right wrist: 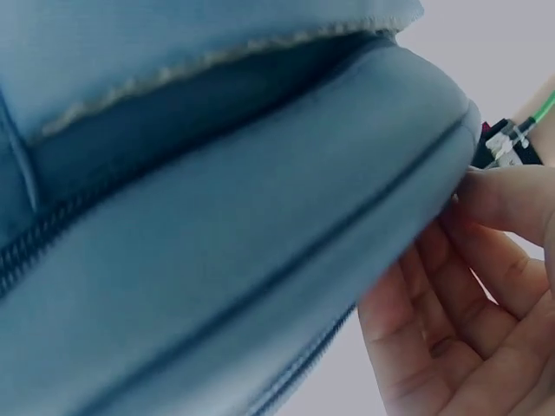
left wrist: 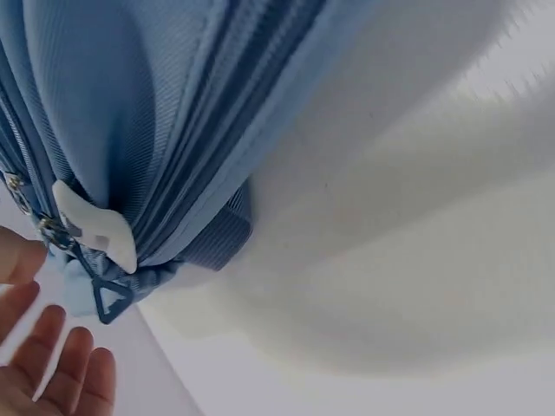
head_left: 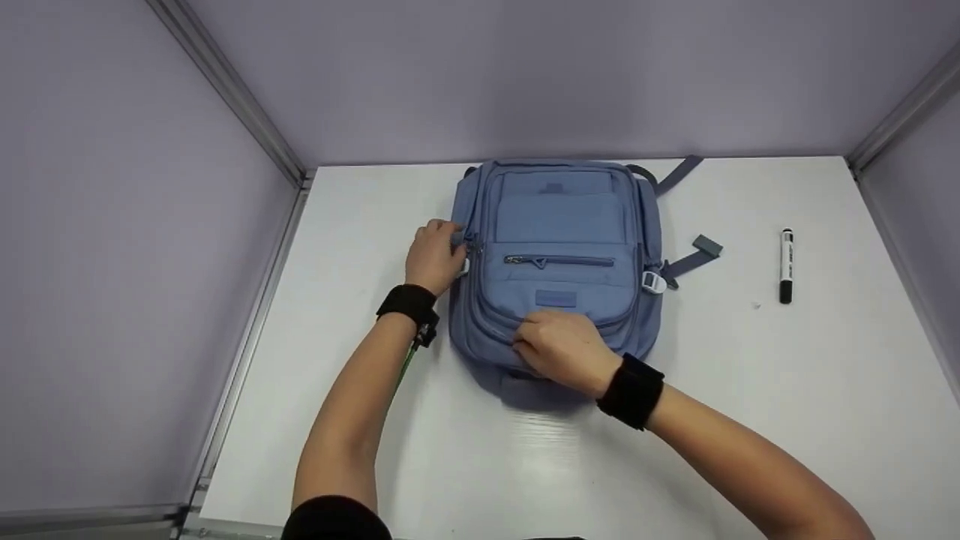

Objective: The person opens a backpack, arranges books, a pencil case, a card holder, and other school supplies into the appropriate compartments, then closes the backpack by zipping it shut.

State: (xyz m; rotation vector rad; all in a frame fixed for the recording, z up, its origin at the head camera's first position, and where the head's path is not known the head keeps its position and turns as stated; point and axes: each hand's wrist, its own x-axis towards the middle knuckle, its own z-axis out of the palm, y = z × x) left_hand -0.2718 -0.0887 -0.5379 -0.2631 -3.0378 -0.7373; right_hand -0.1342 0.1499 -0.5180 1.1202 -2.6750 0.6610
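Observation:
A blue backpack [head_left: 559,217] lies front side up on the white table. My left hand [head_left: 435,255] is at its left side, by the zipper sliders. In the left wrist view, the fingers of that hand [left wrist: 52,347] are spread and loosely bent close to a triangular zipper pull [left wrist: 113,299], with nothing visible between them. A white buckle [left wrist: 95,225] sits beside the pull. My right hand [head_left: 566,349] is at the backpack's bottom edge. Its thumb and fingers [right wrist: 473,260] pinch the fabric edge there; the fingertips are partly hidden behind the cloth.
A black-and-white marker [head_left: 786,266] lies on the table [head_left: 847,360] to the right. Two straps extend from the backpack's right side, the lower strap [head_left: 694,260] beside a white buckle [head_left: 654,283]. Pale panels [head_left: 480,82] wall the table at the back and sides.

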